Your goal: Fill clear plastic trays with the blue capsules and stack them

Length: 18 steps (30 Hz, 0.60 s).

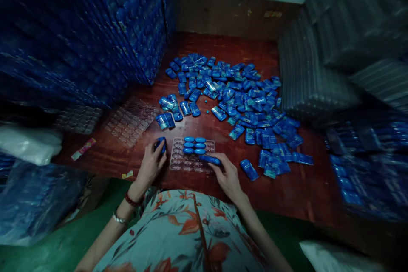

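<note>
A reddish-brown bench (296, 187) spreads in front of you. Tall stacks of blue-filled trays (137, 21) rise at its left edge, and stacks of grey-looking trays (309, 76) at its right edge. Between them, a loose pile of shiny blue packets (242, 93) covers the middle and far part, trailing toward the front edge on the right. A clear tray sheet (134, 123) lies near the left edge. Your working tray (181, 165), clear with rows of small hollows, sits near the middle of the front edge.

Your left hand (153, 161) is just beside the tray's left edge, fingers closed around a dark blue packet (161, 145). Your right hand (228, 174) is at the tray's right edge, thumb and fingers pinching a long blue packet (209, 160) that reaches over the tray; whether it touches the tray is unclear. A pink strip (83, 148) lies toward the bench's front left corner. Six blue oval pieces (194, 145) fill two columns of three, running inward from the tray's far edge. Tiny blue beads (206, 101) dot the bench's middle.
</note>
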### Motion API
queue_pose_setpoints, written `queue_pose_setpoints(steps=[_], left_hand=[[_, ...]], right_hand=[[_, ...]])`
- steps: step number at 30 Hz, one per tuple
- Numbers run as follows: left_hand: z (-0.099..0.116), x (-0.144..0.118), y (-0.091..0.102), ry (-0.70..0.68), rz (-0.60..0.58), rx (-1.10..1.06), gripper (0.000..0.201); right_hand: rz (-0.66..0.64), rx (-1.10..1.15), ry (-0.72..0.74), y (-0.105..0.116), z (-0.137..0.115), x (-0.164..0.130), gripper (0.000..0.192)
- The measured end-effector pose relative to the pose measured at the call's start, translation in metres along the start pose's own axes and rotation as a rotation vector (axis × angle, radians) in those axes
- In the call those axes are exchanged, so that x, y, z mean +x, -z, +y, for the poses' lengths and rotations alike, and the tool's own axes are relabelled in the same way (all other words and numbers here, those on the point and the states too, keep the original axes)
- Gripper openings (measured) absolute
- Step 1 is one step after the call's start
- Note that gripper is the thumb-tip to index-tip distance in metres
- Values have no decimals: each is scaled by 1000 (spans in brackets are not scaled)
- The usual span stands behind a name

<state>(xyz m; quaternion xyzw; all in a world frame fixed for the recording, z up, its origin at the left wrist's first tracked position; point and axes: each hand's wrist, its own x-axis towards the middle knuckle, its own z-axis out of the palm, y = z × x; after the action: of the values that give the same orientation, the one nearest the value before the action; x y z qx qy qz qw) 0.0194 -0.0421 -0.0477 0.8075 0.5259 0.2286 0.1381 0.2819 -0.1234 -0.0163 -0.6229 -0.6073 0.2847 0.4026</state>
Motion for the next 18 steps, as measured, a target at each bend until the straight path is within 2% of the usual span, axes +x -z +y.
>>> queue_pose_setpoints(steps=[2, 5, 7, 9, 14, 18], left_hand=[[5, -7, 10, 23, 43, -114, 33], [22, -17, 23, 48, 81, -243, 27], [34, -24, 24, 36, 78, -302, 27], [41, -28, 17, 6, 59, -329, 30], [36, -24, -8, -259, 26, -223, 32], [27, -11, -8, -414, 19, -110, 39]], right_hand=[[-45, -20, 83, -12, 6, 0, 23], [-132, -222, 174, -21, 14, -2, 35], [-148, -394, 245, -23, 17, -3, 37], [-148, -496, 318, -23, 16, -2, 33], [-184, -624, 404, -17, 5, 5, 26], [-236, -728, 361, -11, -7, 8, 30]])
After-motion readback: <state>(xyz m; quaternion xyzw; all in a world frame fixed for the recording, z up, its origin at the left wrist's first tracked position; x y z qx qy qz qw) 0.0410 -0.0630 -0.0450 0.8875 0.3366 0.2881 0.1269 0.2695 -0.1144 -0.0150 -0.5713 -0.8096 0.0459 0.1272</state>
